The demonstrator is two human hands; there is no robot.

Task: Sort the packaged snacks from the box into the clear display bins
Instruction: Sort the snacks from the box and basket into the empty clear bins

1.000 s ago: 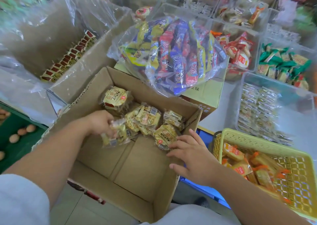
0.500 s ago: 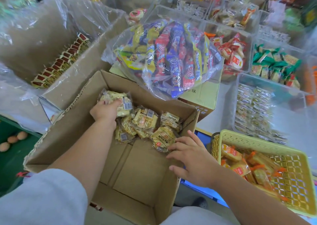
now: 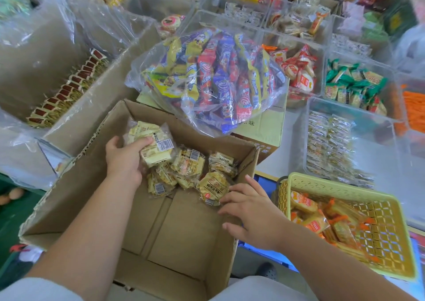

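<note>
Open cardboard box (image 3: 165, 236) sits low centre, right in front of the person, flaps up. Snack packs (image 3: 189, 165), pale yellow in clear wrap w/ barcodes showing, lie bunched in its far half, approx 12 to 2 o'clock on the box floor. The near half is bare card.

L hand (image 3: 125, 160) is inside at 11 o'clock, fingers & thumb curled round a bunch of packs (image 3: 153, 144) at the heap's far-left edge, barcode sticker facing up. R hand (image 3: 250, 211) is over the box's 3 o'clock wall, fingers spread & straight, nothing gripped. Its fingertips touch a round pack (image 3: 213, 187) at the heap's near edge.

At 12 o'clock from the box, a clear bag (image 3: 213, 77) stuffed w/ blue, red & yellow wrapped bars rests on a yellow carton (image 3: 262, 128). At 10 o'clock is a plastic-lined carton (image 3: 96, 112) w/ a row of red-brown sachets (image 3: 66, 89) inside. At 3 to 4 o'clock, just beside the box, a yellow basket (image 3: 322, 183) holds orange-wrapped snacks (image 3: 315, 222).

Clear display bins stand at 1 to 2 o'clock. The nearest bin (image 3: 374, 149) holds small clear-wrapped pieces. Behind it are green packs (image 3: 354, 84), & red-and-white packs (image 3: 299, 73) at their 9 o'clock. More bins further back, contents too blurred to name.
</note>
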